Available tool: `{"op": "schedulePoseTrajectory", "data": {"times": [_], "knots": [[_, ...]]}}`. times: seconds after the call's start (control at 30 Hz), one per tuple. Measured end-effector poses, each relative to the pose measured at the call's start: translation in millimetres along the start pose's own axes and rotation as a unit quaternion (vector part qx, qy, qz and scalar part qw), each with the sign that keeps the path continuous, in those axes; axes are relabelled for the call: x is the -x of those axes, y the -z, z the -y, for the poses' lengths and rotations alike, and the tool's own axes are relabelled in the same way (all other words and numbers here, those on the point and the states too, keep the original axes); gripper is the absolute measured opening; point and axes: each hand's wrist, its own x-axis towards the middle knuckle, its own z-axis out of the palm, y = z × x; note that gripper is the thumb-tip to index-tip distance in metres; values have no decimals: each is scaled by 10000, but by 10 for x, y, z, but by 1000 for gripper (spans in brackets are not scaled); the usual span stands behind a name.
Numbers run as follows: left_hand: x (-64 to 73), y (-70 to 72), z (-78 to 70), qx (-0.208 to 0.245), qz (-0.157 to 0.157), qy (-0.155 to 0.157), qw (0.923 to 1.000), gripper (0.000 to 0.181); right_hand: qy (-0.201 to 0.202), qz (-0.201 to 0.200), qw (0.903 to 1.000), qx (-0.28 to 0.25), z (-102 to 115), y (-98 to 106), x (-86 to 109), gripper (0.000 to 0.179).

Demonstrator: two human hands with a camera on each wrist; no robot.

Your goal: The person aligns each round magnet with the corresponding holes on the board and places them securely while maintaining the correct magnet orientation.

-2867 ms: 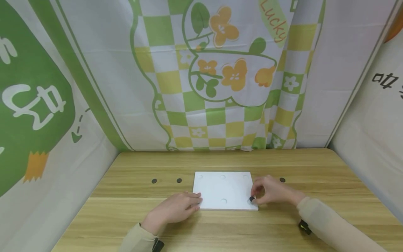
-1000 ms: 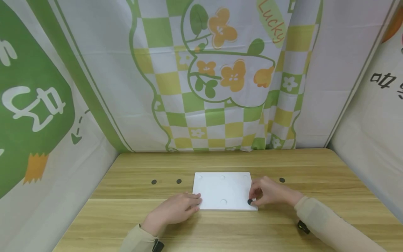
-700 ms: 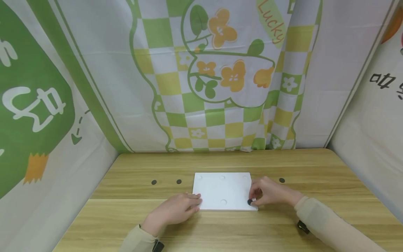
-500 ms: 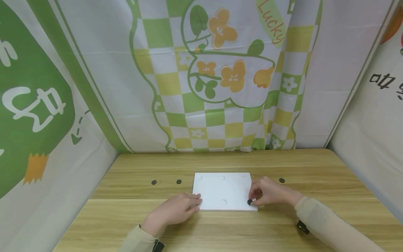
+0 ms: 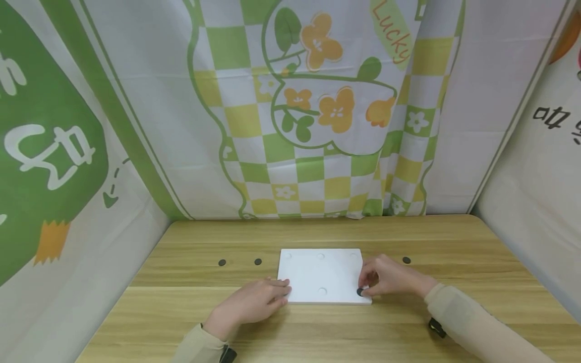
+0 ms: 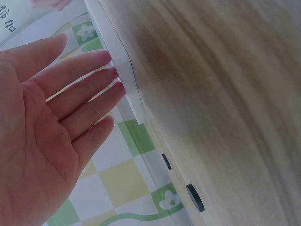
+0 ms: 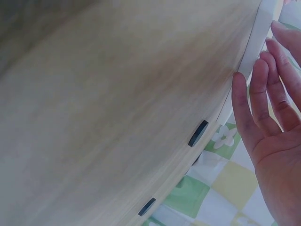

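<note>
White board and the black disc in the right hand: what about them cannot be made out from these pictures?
- Head view: the left hand hides the near left corner of the white board.
- Head view: the right hand partly covers the black disc; whether it is seated is unclear.
- Right wrist view: the top edge cuts off the white board.

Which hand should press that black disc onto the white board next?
Probably the right hand: it pinches the black disc at the near right corner of the white board. The left hand touches the left edge instead.
</note>
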Motion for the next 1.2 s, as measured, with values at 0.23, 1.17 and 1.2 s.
{"op": "schedulePoseTrajectory", "data": {"times": [0.23,1.17,1.2], "knots": [[7,-11,6,-50,-56,-50,10000,35,166,-65,9998,-32,-18,-8,10,10],[-5,-1,5,53,32,61,10000,35,396,-586,9905,1178,-159,96,265,13],[-5,0,4,51,27,57,10000,35,401,-601,9899,1221,-165,101,277,13]]}}
